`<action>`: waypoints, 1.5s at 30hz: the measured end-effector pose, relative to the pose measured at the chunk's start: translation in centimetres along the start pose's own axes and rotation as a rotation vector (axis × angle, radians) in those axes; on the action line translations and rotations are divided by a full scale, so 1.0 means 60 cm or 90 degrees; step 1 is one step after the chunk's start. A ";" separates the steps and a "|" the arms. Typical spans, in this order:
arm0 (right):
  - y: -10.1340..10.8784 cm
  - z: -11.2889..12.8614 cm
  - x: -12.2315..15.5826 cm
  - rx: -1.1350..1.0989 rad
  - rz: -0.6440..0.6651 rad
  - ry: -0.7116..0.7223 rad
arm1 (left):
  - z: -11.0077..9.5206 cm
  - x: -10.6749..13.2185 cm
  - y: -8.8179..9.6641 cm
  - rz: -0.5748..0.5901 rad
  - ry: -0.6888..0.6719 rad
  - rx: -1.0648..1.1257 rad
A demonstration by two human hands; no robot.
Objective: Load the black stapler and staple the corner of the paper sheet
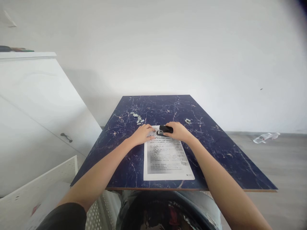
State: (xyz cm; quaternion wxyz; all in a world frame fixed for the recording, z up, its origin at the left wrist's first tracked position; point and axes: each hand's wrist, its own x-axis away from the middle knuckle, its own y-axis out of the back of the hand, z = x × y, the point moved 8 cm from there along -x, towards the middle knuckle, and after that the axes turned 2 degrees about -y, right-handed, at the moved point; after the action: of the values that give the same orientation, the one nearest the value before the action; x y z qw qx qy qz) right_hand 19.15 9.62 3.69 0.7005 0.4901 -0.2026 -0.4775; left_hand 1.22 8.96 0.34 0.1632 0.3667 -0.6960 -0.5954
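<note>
Head view. The right hand (177,130) closes its grip around a black stapler (165,128), which lies over the upper part of a printed sheet (168,159) on the dark blue table (230,156). The left hand (142,134) rests at the sheet's upper left, fingers slightly spread near the stapler's front; whether they pinch anything cannot be told. Small pale pieces (139,118) lie beyond. The step appears to be handling the stapler at close quarters; the next move calls for steady paper and clear fingertips.

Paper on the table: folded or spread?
Spread. The printed paper lies flat on the blue table, both near corners and lines of print showing.
</note>
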 end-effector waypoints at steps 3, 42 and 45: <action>-0.013 -0.005 0.000 0.016 0.033 -0.006 | 0.003 -0.001 -0.004 0.007 0.012 -0.003; 0.031 -0.055 0.001 0.066 -0.104 -0.151 | -0.076 0.030 0.045 0.220 -0.132 0.075; 0.030 -0.052 0.002 0.069 -0.099 -0.148 | -0.071 0.030 0.041 0.203 -0.130 0.072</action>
State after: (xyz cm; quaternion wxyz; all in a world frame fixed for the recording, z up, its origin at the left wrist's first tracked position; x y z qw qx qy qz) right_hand 22.38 11.18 3.87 0.6057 0.4826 -0.2694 -0.5724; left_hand 2.05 4.76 3.31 0.1634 0.1982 -0.7907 -0.5557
